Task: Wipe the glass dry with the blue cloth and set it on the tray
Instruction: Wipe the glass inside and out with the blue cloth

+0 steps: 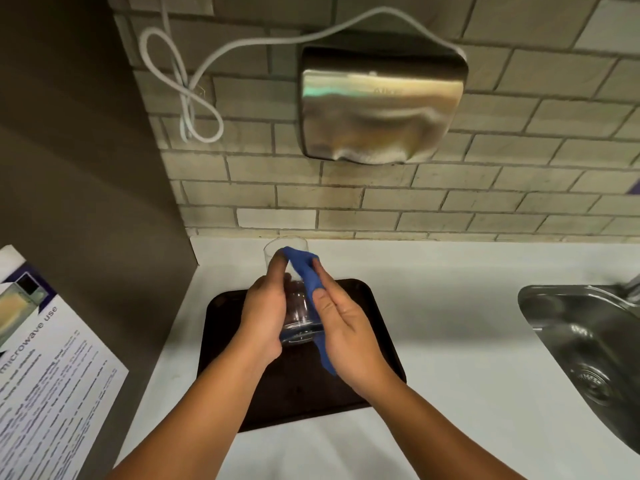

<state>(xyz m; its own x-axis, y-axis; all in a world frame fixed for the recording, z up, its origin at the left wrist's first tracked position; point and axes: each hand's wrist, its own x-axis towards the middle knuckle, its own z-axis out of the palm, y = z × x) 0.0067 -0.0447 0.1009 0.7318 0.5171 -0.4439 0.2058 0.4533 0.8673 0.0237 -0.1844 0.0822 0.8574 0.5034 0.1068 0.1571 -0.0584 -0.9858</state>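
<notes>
Left hand (pixel 265 313): wrapped around the clear glass (pixel 292 292), holding it tilted above the tray.
Right hand (pixel 341 327): fingers closed, pressing the blue cloth (pixel 306 271) against the glass's side.
Counter (pixel 450 341): white, carrying the tray.
Tray (pixel 225 341): dark, bare, directly beneath both hands.
Sink (pixel 588 341): steel, well right.

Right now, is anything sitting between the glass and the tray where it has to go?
Nothing visible does. The left hand holds the glass above the tray, the right hand presses the blue cloth against it, and the tray's visible surface is bare.
</notes>
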